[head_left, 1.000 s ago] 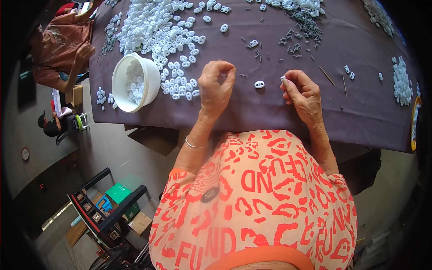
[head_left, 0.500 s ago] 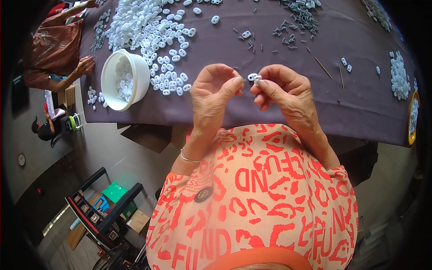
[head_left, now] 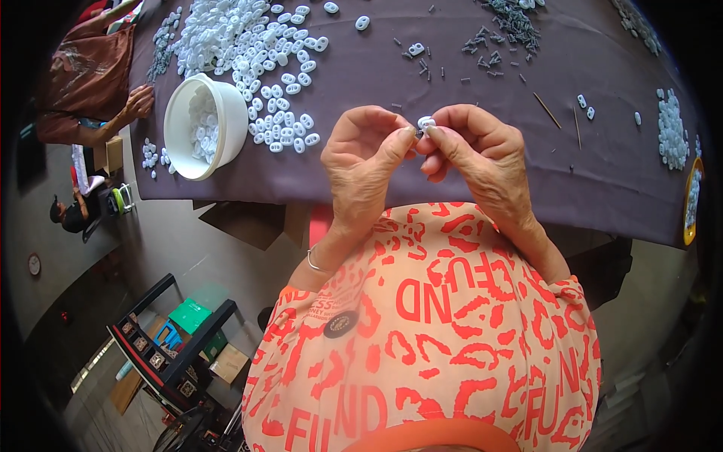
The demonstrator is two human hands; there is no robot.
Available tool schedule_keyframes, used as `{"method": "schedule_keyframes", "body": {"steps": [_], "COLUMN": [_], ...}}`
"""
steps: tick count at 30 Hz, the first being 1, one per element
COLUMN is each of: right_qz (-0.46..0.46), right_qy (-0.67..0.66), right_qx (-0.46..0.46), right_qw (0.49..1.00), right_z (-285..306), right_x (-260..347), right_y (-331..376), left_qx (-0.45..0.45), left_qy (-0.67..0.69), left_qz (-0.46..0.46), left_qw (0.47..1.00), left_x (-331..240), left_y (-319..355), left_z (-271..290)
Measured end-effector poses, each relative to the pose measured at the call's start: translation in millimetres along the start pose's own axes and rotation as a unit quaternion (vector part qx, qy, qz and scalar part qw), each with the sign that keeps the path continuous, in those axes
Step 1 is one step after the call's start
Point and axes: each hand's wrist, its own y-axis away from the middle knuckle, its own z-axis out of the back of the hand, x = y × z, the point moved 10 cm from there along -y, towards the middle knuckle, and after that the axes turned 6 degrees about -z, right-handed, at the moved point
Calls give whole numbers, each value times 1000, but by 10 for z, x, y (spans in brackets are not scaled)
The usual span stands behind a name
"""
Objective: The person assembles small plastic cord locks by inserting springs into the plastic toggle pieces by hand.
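Dark tablecloth (head_left: 617, 83), white tub (head_left: 235, 120), grey bits (head_left: 514, 26); left grip (head_left: 360, 156) pinching dark part (head_left: 419, 134), right grip (head_left: 486, 154) pinching white piece (head_left: 426, 121)

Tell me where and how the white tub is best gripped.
Probably grip the white tub by its upper wall and rim facing the left hand, thumb over the lip. Come from the picture's lower right: the dark cloth is bare there, while loose white pieces crowd farther up. The open mouth offers an edge; keep it level, as pieces lie inside.

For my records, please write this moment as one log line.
left hand: pinching grey pin | right hand: pinching white piece | nearby: white tub
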Motion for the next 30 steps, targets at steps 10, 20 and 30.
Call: {"method": "schedule_keyframes", "body": {"steps": [10,20,30], "right_qz": [-14,-35,-53], "right_qy": [3,0,-12], "right_qx": [1,2,-6], "right_qw": [1000,999,999], "right_z": [-6,-27,-12], "right_x": [-60,-157,-210], "right_y": [-17,-53,-87], "left_qx": [-6,-19,-35], "left_qy": [-3,-20,-16], "left_qz": [-16,-13,-4], "left_qw": [1000,1000,999], "left_x": [9,81,141], "left_y": [9,25,48], "left_z": [22,86,136]}}
